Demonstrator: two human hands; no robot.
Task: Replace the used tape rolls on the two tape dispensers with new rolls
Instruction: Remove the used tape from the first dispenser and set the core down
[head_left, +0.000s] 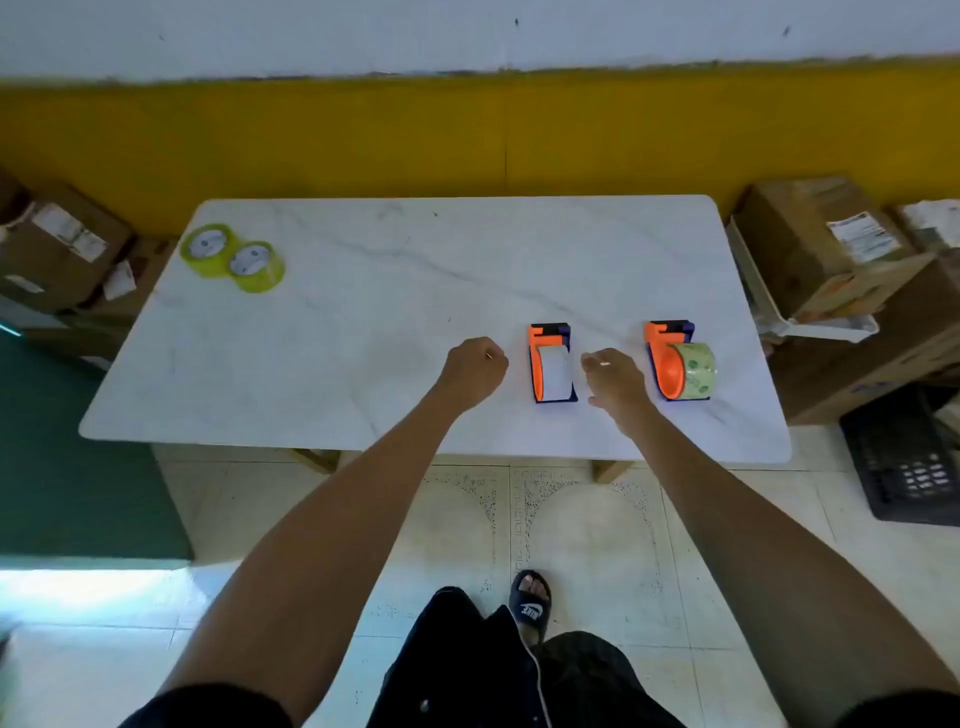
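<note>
Two bare hands held over a white marble-patterned table (363, 338) bearing two orange-and-blue tape dispensers.

The left hand (475, 371), closed in an empty fist, and the right hand (615, 382), loosely open and empty, flank the near dispenser (551, 364). The second dispenser (675, 361), carrying a clear printed roll, is seen right of it. Two yellow-green new rolls (234, 257) are seen far left. "NIKE" is legible on a black sandal (531, 605).

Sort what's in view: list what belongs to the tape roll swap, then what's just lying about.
For the job: left dispenser, right dispenser, two new yellow-green rolls.

Lying about: cardboard boxes on the right, boxes on the left, black crate.
</note>
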